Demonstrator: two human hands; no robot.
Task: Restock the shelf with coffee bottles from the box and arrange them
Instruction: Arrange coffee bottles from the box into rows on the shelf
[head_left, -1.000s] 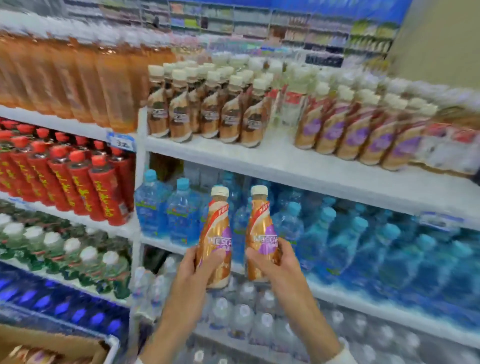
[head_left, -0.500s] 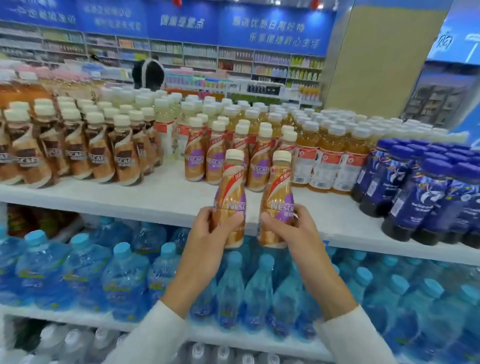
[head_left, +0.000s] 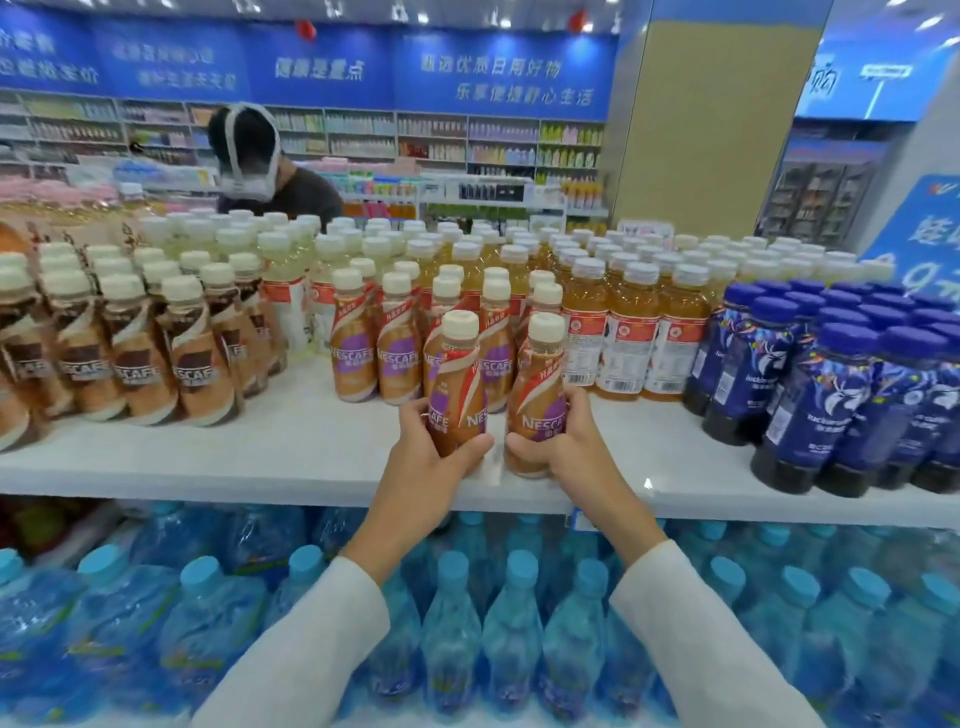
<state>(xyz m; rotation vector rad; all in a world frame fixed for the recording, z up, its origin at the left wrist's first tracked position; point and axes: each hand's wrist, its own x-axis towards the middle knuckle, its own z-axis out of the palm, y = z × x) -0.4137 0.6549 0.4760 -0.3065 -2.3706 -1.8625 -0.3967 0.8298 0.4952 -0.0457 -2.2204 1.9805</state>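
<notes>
Plastic, shrink-sleeved and full, so likely moderately heavy, stiff under a light squeeze, slick on the label; best taken low round the wide body, not by the narrow neck. At far left, brown-label Nescafé bottles (head_left: 135, 358) ranked on the white shelf (head_left: 260, 447); next, purple-label Nescafé bottles (head_left: 356, 353) in a short row further back. In front of that row, left hand (head_left: 431, 467) with fingers and thumb clamped round the lower body of the left coffee bottle (head_left: 457, 384); just beside it, right hand (head_left: 566, 452) clamped likewise on the right coffee bottle (head_left: 537, 395). Both close to upright near the shelf's front edge, long axis vertical, cream caps up, labels toward the camera; base contact with the shelf unclear. Further right, amber tea bottles (head_left: 628, 332), then dark blue bottles (head_left: 831, 395).
</notes>
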